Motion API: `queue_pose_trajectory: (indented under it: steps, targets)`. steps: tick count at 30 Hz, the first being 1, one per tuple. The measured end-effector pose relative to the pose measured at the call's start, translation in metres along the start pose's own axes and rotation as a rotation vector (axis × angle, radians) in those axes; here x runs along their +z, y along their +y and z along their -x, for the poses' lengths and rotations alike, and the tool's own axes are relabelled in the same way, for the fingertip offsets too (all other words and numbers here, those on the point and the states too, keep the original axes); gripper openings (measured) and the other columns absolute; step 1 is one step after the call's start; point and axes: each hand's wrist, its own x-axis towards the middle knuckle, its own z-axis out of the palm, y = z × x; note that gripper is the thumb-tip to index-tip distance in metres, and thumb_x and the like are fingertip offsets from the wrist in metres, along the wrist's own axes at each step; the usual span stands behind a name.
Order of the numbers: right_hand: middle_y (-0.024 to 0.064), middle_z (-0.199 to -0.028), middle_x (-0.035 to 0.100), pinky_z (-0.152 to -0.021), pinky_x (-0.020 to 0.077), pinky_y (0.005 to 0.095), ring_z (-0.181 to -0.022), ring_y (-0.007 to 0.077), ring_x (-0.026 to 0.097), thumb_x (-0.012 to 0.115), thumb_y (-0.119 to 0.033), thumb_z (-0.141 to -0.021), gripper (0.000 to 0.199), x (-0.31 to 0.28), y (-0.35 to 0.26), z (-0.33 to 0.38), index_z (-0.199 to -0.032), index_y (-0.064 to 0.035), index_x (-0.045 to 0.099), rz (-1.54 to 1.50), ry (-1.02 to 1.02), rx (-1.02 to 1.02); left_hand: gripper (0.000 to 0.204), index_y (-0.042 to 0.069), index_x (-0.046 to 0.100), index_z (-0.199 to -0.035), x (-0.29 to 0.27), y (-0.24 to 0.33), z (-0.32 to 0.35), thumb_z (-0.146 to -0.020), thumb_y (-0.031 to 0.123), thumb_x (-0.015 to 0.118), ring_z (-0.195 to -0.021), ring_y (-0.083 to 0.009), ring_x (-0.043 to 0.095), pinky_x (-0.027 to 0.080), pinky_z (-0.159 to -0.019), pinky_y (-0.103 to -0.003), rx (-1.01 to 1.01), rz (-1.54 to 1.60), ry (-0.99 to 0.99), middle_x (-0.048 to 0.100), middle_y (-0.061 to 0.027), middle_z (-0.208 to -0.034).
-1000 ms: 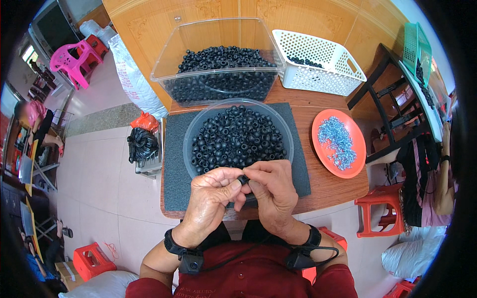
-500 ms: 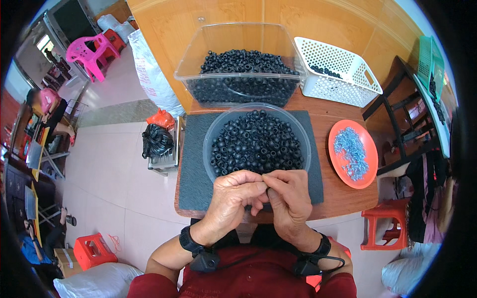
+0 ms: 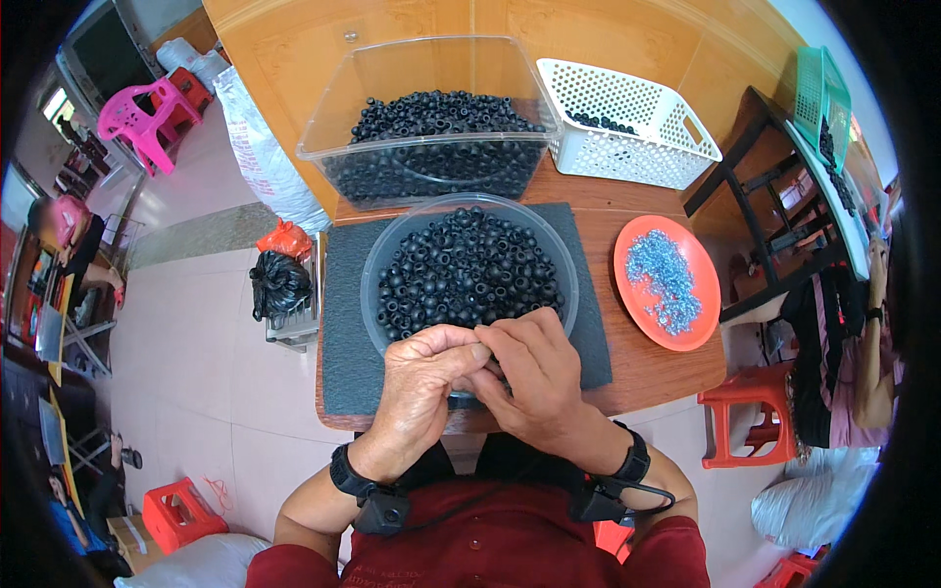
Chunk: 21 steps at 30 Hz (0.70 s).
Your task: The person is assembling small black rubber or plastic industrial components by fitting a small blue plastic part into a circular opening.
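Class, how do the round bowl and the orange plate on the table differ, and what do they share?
The bowl is see-through; the plate is solid orange. The bowl holds black beads, the plate much finer bluish bits. The bowl stands on a dark mat, the plate on bare wooden table. Both hold many small pieces.

Just behind my left hand (image 3: 417, 382), a black strap (image 3: 347, 472) circles the wrist, with a boxy black camera (image 3: 382, 513) fixed to it. Behind my right hand (image 3: 541, 382) sit a matching strap (image 3: 638, 453) and a dark box (image 3: 592, 502), with a thin black cable (image 3: 654, 489) curving over the forearm. Farther back from both hands, I wear a dark red shirt (image 3: 470, 563), short in the sleeves (image 3: 668, 556), with a small button (image 3: 474, 544) and faint lettering (image 3: 397, 576) in front.
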Motion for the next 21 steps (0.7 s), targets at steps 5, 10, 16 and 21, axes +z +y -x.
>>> queue_pose_trajectory:
  steps: [5, 10, 16, 21]
  targets:
    - [0.0149, -0.082, 0.056, -0.055, 0.0412, 0.0363, -0.066, 0.028, 0.05, 0.07, -0.003, -0.064, 0.037, 0.003, 0.004, -0.001, -0.097, 0.0074, 0.056, -0.002, 0.067, -0.085, 0.016, -0.005, 0.062, -0.09, -0.004, 0.0, 0.002, -0.088, 0.009, 0.055, -0.068, -0.0161, 0.062, 0.053, -0.065, -0.029, 0.004, 0.148, -0.041, 0.065, -0.0114, -0.083]
    - [0.0156, -0.081, 0.055, -0.055, 0.041, 0.036, -0.064, 0.0282, 0.049, 0.071, -0.005, -0.063, 0.04, 0.001, 0.011, -0.002, -0.097, 0.0086, 0.055, 0.0, 0.056, -0.105, 0.028, -0.006, 0.061, -0.089, -0.011, 0.007, 0.004, -0.093, 0.02, 0.051, -0.067, -0.0189, 0.064, 0.051, -0.059, -0.029, -0.044, -0.029, -0.118, 0.066, -0.0143, -0.08]
    - [0.0164, -0.08, 0.053, -0.055, 0.0409, 0.0363, -0.064, 0.0287, 0.049, 0.065, -0.005, -0.054, 0.046, 0.009, 0.012, 0.001, -0.097, 0.0093, 0.054, 0.052, 0.057, -0.152, 0.033, -0.004, 0.062, -0.089, -0.008, 0.004, 0.006, -0.094, 0.026, 0.05, -0.063, -0.0168, 0.062, 0.049, -0.055, -0.027, -0.04, -0.095, -0.124, 0.066, -0.0137, -0.078]
    - [0.0168, -0.079, 0.052, -0.054, 0.0403, 0.0363, -0.065, 0.029, 0.049, 0.062, -0.007, -0.054, 0.045, 0.013, 0.013, 0.003, -0.095, 0.0099, 0.054, 0.063, 0.051, -0.188, 0.03, -0.004, 0.062, -0.086, -0.009, -0.002, 0.004, -0.093, 0.024, 0.053, -0.059, -0.0153, 0.058, 0.047, -0.054, -0.026, -0.005, -0.081, -0.071, 0.065, -0.0124, -0.076]
